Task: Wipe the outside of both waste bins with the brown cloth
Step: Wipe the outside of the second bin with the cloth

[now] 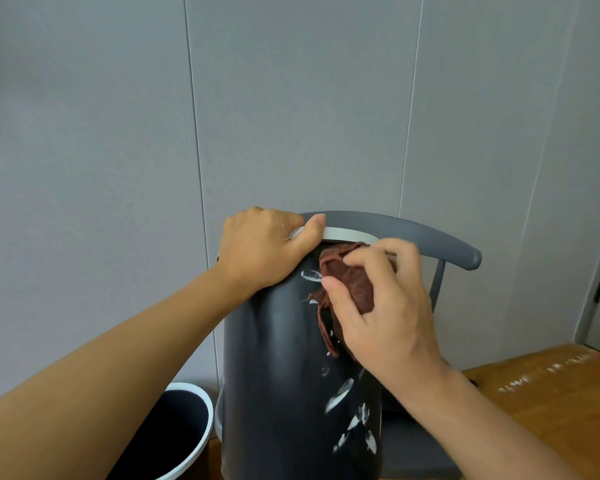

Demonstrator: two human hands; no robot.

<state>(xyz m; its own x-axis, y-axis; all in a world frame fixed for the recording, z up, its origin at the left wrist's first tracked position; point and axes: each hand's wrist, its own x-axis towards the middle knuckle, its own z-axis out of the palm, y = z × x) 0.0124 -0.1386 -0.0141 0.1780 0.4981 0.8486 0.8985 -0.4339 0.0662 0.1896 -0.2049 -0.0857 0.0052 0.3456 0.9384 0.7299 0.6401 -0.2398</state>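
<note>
Cloth [352, 292] sits bunched high on the dark bin [284, 358], just under its pale rim; right hand [385, 306] curls its fingers [368, 259] round it, pressing it to the wall, while white smears run below it down the bin's long, upright axis. Left hand [260, 247] grips the rim, steadying. Count: two bins, the second [205, 420] lower left by the wall and untouched; one cloth; one chair [440, 244] behind; wooden counter [551, 393] at right.

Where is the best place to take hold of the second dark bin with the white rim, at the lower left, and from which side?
Grip the white rim of the second dark round waste bin, coming from above. It stands upright with its mouth open, so fingers could hook inside with the thumb outside, probably most easily on the near-left edge, away from the dark grey plastic bin beside it.
</note>
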